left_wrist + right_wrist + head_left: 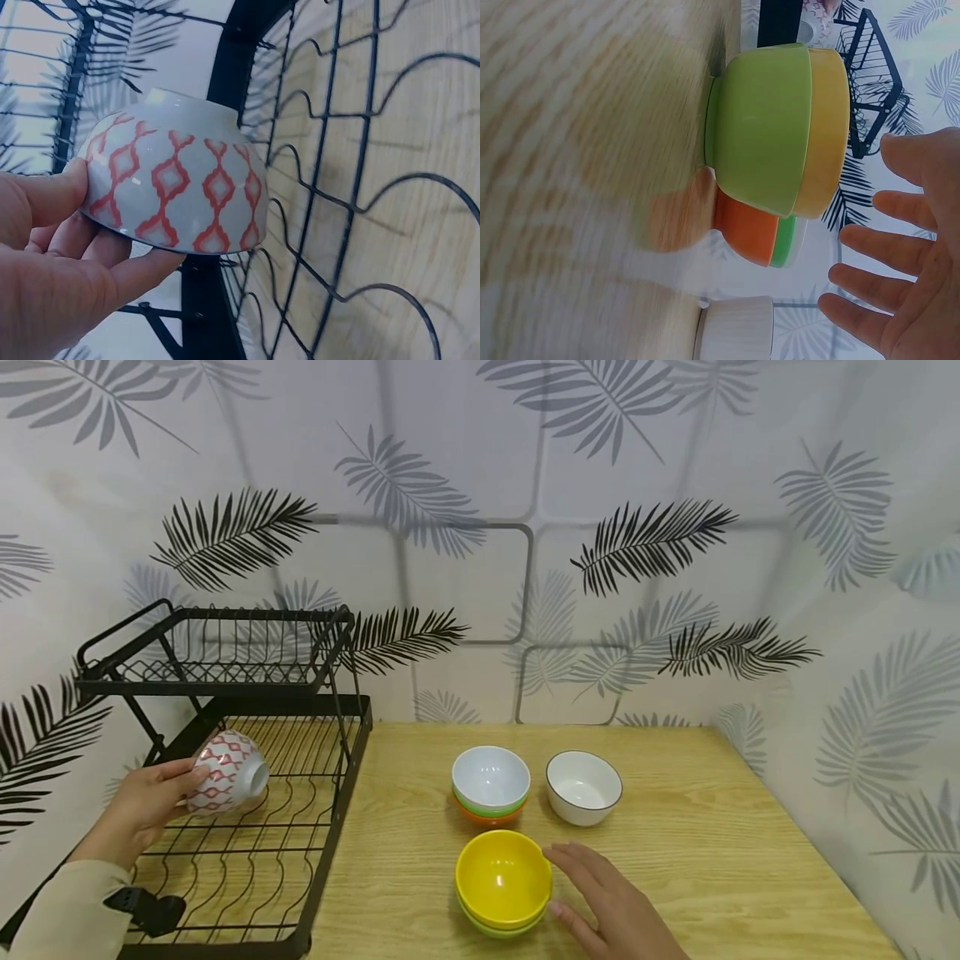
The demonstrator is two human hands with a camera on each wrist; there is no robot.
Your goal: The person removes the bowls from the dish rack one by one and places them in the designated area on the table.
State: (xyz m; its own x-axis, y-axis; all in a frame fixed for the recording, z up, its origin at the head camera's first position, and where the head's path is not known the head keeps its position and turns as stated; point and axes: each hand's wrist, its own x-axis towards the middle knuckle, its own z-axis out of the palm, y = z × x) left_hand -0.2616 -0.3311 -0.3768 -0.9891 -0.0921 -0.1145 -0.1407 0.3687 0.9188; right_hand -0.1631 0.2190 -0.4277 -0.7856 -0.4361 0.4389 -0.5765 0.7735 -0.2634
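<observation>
My left hand (153,802) grips a white bowl with a red diamond pattern (225,774) by its rim, thumb on the outer wall and fingers under the edge. The bowl is tipped on its side over the lower tier of a black dish rack (300,843), its foot turned to the right; in the left wrist view the patterned bowl (176,180) hangs beside the wires. My right hand (611,902) is spread just right of a yellow bowl (502,877), which sits nested in a light green bowl (761,124). Nothing is between its fingers.
Behind the yellow bowl stands a nested stack with a white bowl (491,777) on top, over green and orange ones (746,232). Right of it is a white bowl with a dark rim (583,787). The rack's upper tier (217,652) overhangs the back of the lower one.
</observation>
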